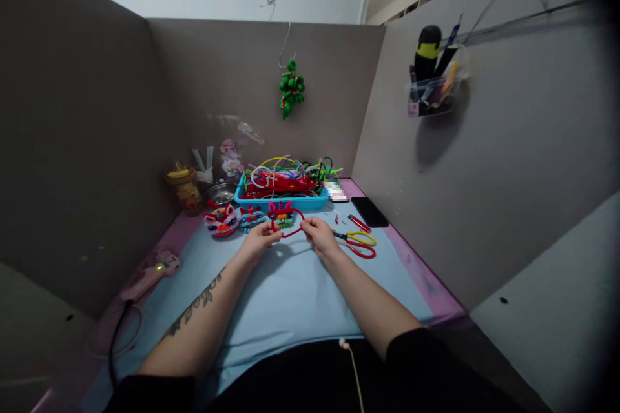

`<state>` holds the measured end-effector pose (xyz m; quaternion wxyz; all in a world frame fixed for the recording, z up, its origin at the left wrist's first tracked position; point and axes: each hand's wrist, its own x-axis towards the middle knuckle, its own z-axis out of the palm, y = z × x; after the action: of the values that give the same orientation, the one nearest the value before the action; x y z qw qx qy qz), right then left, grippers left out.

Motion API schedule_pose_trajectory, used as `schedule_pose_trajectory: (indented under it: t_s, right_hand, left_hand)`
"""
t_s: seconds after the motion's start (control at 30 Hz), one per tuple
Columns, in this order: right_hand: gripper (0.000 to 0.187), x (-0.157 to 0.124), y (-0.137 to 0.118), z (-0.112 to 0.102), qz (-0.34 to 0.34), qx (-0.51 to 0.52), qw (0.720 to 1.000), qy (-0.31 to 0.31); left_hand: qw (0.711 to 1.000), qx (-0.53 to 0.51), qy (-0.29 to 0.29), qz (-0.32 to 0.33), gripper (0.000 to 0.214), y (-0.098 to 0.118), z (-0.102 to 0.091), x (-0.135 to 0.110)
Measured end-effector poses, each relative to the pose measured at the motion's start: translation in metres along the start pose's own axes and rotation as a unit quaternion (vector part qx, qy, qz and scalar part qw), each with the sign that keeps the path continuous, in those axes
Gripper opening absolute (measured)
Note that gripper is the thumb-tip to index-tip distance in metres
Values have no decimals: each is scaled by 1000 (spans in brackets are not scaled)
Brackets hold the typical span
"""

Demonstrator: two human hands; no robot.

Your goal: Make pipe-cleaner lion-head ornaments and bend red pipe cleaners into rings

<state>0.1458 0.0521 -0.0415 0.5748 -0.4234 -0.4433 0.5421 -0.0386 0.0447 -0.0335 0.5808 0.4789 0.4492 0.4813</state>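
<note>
A red pipe cleaner (pixel 289 224) is pinched at both ends, bent into a loop between the left hand (pixel 261 240) and right hand (pixel 318 236), just above the table (pixel 290 297). Small fuzzy figures (pixel 248 217) are lined up just beyond the left hand; scissors (pixel 359 244) lie just right of the right hand, a blue tray (pixel 283 197) farther beyond.
</note>
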Motion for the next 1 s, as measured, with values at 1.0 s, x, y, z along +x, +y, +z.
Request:
schedule_pose_trajectory:
  t_s: [1.0]
  right_hand:
    - [34,-3,5,1,-9,-18,998,-59]
  left_hand:
    - [999,-9,18,48,55,12,8,-8]
